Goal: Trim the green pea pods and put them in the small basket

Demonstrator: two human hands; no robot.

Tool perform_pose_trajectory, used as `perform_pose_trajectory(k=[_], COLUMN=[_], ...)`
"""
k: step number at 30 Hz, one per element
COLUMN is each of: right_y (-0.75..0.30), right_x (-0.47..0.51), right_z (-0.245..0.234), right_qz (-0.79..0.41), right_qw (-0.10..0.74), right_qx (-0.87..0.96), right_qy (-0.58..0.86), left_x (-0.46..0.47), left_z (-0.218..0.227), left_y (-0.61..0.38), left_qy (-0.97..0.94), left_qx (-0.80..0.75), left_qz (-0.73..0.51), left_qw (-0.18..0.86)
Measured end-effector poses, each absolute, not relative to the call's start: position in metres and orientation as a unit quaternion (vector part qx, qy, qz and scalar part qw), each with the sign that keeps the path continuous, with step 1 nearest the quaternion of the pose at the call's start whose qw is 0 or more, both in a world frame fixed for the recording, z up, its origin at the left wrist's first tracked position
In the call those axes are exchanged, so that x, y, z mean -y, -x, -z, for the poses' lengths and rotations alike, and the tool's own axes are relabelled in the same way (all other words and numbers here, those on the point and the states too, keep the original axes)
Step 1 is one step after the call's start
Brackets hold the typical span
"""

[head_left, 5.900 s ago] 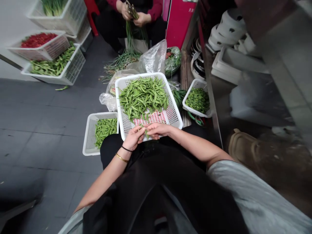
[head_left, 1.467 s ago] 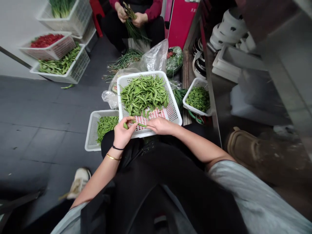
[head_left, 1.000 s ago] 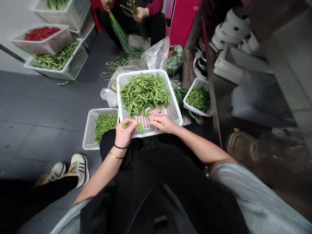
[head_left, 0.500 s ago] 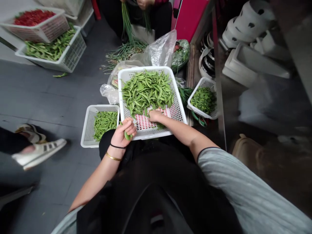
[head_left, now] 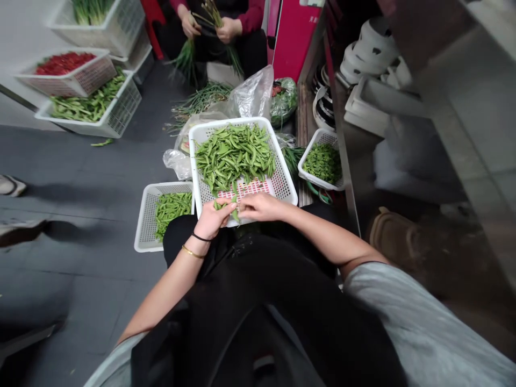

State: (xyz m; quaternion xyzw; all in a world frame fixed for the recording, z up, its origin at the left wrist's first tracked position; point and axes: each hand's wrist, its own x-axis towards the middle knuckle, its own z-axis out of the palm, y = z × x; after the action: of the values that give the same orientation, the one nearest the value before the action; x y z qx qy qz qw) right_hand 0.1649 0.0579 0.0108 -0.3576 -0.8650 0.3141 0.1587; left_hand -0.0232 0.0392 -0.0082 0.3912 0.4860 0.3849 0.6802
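White plastic small basket (head_left: 148,215) sits on the floor at left, with a thin layer of green pods in it. Just right of it the left hand (head_left: 210,219) has its fingers closed, pinching one pea pod (head_left: 234,210). The right hand (head_left: 262,207) meets it from the other side, fingers pinched shut on the same pod. The pod is held between both hands over the near rim of the big basket (head_left: 284,183), above the lap. The pile of pods (head_left: 234,156) fills the far half.

To do it well, I judge: grip close to the pod's end, let the left hand steady while the right works the tip, and stay over the mesh so scraps land inside. The chopped-greens basket (head_left: 320,181) is far right.

Hard to make out:
- Pod tips are hidden under the fingers, so I can't tell if a string is coming off.
- The left hand may hold a second pod, unclear.
- Whatever the big basket rests on is hidden, with only red showing through the mesh.
- The co-worker (head_left: 226,27) at the far side is cut off by the frame top.
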Motion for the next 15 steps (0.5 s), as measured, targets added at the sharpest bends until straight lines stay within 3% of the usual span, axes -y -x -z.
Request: perform_pose_trajectory(k=[4,10,15], right_y=[-0.172,-0.167,-0.168], right_x=[-0.060,-0.045,-0.045], right_z=[-0.027,-0.037,-0.040], right_qz=[-0.296,-0.219,-0.289], right_qw=[0.273,0.246,0.278], right_qx=[0.837,0.875,0.856], right_qy=[0.370,0.355,0.327], left_x=[-0.027,-0.015,-0.018], left_z=[-0.012,-0.018,-0.016], left_y=[0.028,0.026,0.031], left_qy=[-0.399,-0.374,-0.391], left_qx=[-0.435,-0.389,-0.393], left_qz=[-0.320,-0.327,-0.327], left_qw=[0.741,0.776,0.765])
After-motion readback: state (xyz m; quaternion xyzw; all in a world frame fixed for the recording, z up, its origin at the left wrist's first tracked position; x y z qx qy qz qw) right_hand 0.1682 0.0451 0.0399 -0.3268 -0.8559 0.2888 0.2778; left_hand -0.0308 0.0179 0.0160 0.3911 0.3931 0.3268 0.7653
